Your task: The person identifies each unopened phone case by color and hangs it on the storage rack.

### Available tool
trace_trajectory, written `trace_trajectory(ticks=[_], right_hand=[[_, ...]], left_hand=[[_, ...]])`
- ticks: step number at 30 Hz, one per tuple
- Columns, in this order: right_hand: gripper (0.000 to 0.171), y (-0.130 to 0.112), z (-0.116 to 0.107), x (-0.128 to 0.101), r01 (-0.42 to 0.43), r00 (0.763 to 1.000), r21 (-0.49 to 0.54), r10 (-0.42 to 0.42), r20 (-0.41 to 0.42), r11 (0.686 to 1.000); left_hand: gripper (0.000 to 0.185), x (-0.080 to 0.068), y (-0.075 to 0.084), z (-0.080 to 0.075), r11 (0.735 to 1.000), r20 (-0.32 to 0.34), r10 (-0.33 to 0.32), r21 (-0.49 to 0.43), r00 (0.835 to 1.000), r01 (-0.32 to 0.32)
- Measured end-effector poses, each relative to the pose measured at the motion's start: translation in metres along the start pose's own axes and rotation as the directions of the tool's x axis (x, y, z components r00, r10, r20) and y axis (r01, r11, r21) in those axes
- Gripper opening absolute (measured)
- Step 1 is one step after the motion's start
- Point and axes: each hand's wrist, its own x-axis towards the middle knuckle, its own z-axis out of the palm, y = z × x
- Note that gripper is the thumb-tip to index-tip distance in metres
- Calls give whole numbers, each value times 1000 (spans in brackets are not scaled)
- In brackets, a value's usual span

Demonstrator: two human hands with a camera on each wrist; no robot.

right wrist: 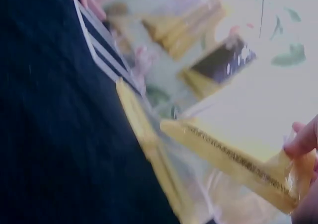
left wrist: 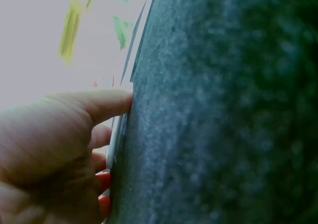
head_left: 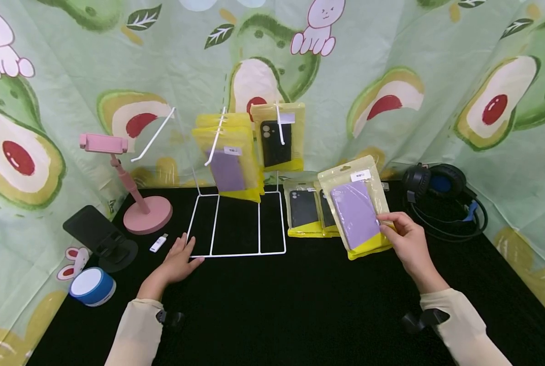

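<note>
the right hand (head_left: pixel 407 243) pinches the right edge of a yellow packet (head_left: pixel 358 206) with a purple phone case, lifted above the black table (head_left: pixel 299 305), while the left hand (head_left: pixel 177 261) rests flat, fingers straight, touching the white wire rack (head_left: pixel 237 223).

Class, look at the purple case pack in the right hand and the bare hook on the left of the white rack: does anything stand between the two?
Yes. Between the pack in the right hand and the bare hook stand the two loaded hooks: purple packs and a black-case pack. It could pass in front of them over open cloth.
</note>
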Motion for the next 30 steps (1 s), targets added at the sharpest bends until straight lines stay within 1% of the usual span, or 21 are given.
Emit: trace_trajectory(ticks=[2,4,5,7,9,12,16,20,24,27,30], right_hand=[[16,-11,6,-4,94,995,62,-96,41,994],[14,-22,12,-8,165,981,123,-175,78,979],[13,-27,15,-9,197,972,138,-211,99,971],[13,-37,23,-12,249,953,149,-269,137,957],[14,-47,32,-15,275,940,157,-300,162,948],[16,-61,50,-17,309,918,162,-338,206,937],[19,-75,77,-16,334,882,231,-390,264,914],[19,-90,103,-13,346,852,297,-431,297,890],[18,-105,123,-6,379,826,326,-475,302,866],[17,-112,134,2,404,815,329,-499,294,854],[16,-116,142,9,384,820,335,-485,303,860]], left_hand=[[71,0,-1,0,1000,0,-1,-2,1000,1],[71,0,-1,0,1000,-1,2,-5,1000,-2],[71,0,-1,0,1000,1,3,-4,1000,-3],[71,0,0,0,1000,5,-1,-5,1000,1],[72,-1,0,-1,1000,6,-4,-5,1000,4],[72,-3,2,-2,1000,5,-9,-6,1000,9],[71,-4,3,-2,1000,3,-4,-7,1000,4],[71,-3,2,-1,1000,-5,11,-8,1000,-11],[71,-1,0,0,999,-20,38,0,999,-38],[71,-1,-1,1,999,-30,52,-1,998,-52],[70,-1,-2,1,999,-34,51,-6,998,-51]])
